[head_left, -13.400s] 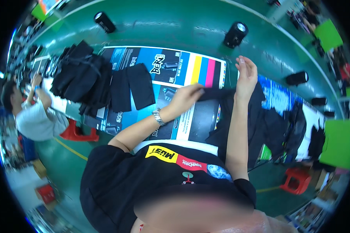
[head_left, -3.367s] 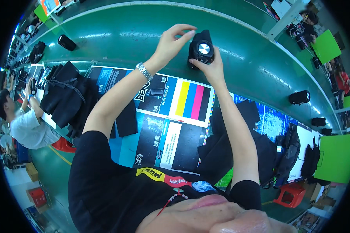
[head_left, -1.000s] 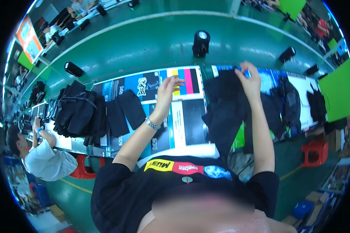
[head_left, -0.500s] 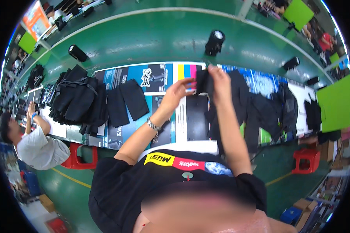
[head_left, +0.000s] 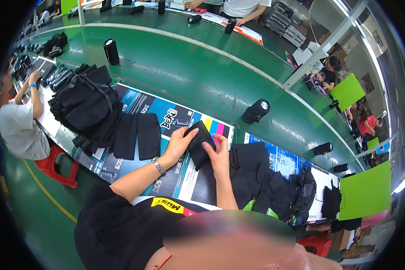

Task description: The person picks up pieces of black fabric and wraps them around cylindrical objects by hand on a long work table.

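In front of me, over the table's printed sheets, a flat black fabric piece (head_left: 199, 150) is held tilted between my two hands. My left hand (head_left: 181, 143) pinches its upper left edge, with the thumb lying on top. On the other side, my right hand (head_left: 218, 155) grips the right edge, its thumb on the cloth and some fingers hidden behind it. Two black fabric panels (head_left: 148, 137) lie side by side to the left of my hands. Farther left rises a tall stack of black fabric pieces (head_left: 83, 101) with a strap across it. More black cloth pieces (head_left: 247, 166) overlap at the right.
Black cylinders stand on the green surface (head_left: 166, 67) beyond: one cylinder (head_left: 111, 51) at the left, another (head_left: 256, 111) ahead. A lime-green board (head_left: 364, 191) borders the right end. At the left, a co-worker in a pale shirt (head_left: 22, 126) sits on a red stool (head_left: 56, 166).
My view has turned. My left hand, whose fingers were apart beside the cloth, now grips it too. The fabric piece is lower and nearer to me, and my right hand has shifted along its edge.
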Available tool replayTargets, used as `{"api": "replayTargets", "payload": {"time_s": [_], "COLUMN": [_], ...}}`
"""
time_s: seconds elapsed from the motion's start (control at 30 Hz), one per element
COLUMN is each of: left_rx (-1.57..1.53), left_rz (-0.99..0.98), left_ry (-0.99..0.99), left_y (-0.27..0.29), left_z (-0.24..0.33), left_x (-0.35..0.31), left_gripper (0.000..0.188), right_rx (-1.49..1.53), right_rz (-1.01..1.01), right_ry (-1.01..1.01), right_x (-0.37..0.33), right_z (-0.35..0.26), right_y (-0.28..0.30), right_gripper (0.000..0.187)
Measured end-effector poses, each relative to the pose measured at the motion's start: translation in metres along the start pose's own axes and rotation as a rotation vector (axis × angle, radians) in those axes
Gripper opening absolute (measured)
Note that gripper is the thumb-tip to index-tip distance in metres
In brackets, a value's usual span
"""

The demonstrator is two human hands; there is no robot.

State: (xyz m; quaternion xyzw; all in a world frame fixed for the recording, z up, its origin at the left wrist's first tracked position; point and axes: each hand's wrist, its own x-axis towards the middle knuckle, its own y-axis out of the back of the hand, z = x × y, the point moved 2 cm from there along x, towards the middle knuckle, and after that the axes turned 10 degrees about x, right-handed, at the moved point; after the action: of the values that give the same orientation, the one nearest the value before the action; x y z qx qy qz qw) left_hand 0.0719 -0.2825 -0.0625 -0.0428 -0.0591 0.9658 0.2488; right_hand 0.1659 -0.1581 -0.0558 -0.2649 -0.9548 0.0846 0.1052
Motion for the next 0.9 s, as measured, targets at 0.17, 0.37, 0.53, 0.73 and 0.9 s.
{"api": "replayTargets", "payload": {"time_s": [0.17,0.37,0.53,0.73,0.9], "left_rx": [-0.054,-0.106,-0.252,-0.189,-0.160], "left_rz": [0.027,-0.162,-0.337,-0.234,-0.217], "left_ry": [0.017,0.084,0.082,0.126,0.137], "left_y": [0.002,0.000,0.004,0.009,0.006], "left_z": [-0.005,0.010,0.001,-0.002,0.006], "left_x": [0.008,0.002,0.007,0.003,0.004], "left_gripper": [0.032,0.028,0.051,0.032,0.028], "right_rx": [-0.499,-0.484,-0.387,-0.367,-0.351], "right_rz": [-0.188,-0.183,-0.076,-0.129,-0.166], "right_ry": [0.266,0.162,0.093,0.051,0.063], "right_x": [-0.006,-0.004,-0.002,-0.006,-0.005], "right_z": [-0.012,-0.001,0.002,-0.015,-0.014], "right_y": [-0.016,-0.013,-0.004,-0.006,0.001], "right_gripper": [0.053,0.026,0.025,0.018,0.015]}}
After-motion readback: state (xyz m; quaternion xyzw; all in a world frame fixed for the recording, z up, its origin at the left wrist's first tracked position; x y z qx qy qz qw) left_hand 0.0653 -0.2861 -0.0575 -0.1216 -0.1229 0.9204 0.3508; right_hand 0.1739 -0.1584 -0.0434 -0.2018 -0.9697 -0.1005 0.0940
